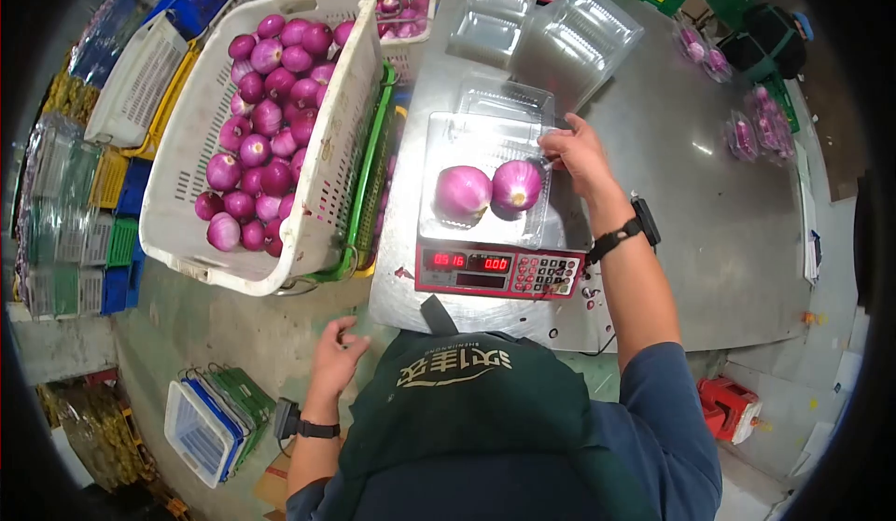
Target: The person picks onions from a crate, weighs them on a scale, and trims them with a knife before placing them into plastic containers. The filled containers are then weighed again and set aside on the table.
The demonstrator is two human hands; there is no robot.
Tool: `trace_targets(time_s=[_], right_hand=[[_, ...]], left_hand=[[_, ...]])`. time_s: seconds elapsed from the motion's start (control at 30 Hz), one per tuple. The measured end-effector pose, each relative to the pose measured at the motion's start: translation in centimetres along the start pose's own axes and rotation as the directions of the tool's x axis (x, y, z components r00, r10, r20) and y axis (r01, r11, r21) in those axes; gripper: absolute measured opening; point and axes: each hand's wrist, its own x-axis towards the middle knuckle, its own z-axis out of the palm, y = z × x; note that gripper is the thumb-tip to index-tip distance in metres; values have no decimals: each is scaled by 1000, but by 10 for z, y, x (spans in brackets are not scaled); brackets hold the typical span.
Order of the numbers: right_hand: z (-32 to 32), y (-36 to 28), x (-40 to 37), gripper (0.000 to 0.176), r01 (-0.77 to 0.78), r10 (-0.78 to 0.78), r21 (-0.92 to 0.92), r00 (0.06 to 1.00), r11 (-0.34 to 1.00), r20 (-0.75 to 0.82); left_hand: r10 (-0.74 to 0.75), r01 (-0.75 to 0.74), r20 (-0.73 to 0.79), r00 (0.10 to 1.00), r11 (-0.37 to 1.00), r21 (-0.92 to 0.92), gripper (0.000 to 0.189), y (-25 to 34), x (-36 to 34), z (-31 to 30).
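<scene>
Two red onions (464, 193) sit side by side in a clear plastic box (467, 138) on the weighing scale (467, 283). The scale's red display seems to read 0.516. At the box's right rim is my right hand (581, 155), its thumb and fingers closed on the thin plastic edge. Below the table's left corner, my left hand (336, 358) hangs with nothing in it, fingers loosely bent and apart. To the left stands a white crate (308, 194) heaped with red onions (266, 118).
Stacked clear boxes (583, 41) lie behind the scale on the metal table (691, 241). Packed onions (770, 129) rest at the table's far right. Another onion crate (411, 50) stands behind the big one. Nested baskets (201, 428) are on the floor at lower left.
</scene>
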Motion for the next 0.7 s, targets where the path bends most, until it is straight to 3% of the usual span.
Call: trace_targets(time_s=[0.07,0.13,0.17,0.2,0.27,0.3,0.33,0.4,0.47,0.5,0.53,0.63,0.7], right_hand=[[-3,1,11,85,30,-32,113,999,993,17],[-11,-1,1,69,202,-206,47,975,978,80],[-14,-3,-19,68,374,-369,-177,927,910,63],[-17,-5,-46,68,503,-516,-396,853,768,83],[-33,0,-92,81,637,-594,-568,749,521,295],[-36,4,-112,88,610,-478,-549,791,571,382],[-38,5,-129,95,566,-354,-540,819,623,451],[-33,11,-145,106,263,41,-490,850,831,525],[-17,51,-145,100,341,-246,-254,908,905,340],[-10,50,-150,89,118,-99,-54,957,992,272],[-4,49,-153,79,-96,51,176,968,980,247],[-7,58,-153,46,-145,98,215,972,966,216],[-17,61,-153,44,-164,119,221,972,961,204]], left_hand=[[232,-134,122,965,837,-531,49,53,6,14],[320,-176,154,935,793,-584,49,100,16,26],[385,-192,179,905,748,-635,50,121,21,31],[404,-202,188,895,745,-636,50,140,25,34],[405,-98,274,873,694,-714,57,177,33,41],[395,-41,321,861,682,-730,60,191,36,42],[393,-4,346,852,666,-746,43,197,43,46],[410,33,359,838,619,-784,32,205,57,50],[407,-5,312,859,615,-789,16,209,70,56],[405,3,318,857,615,-789,13,205,80,56],[398,8,319,860,614,-789,12,202,86,58],[402,-34,307,863,652,-757,10,206,84,62],[398,-39,320,860,675,-737,11,215,78,70]])
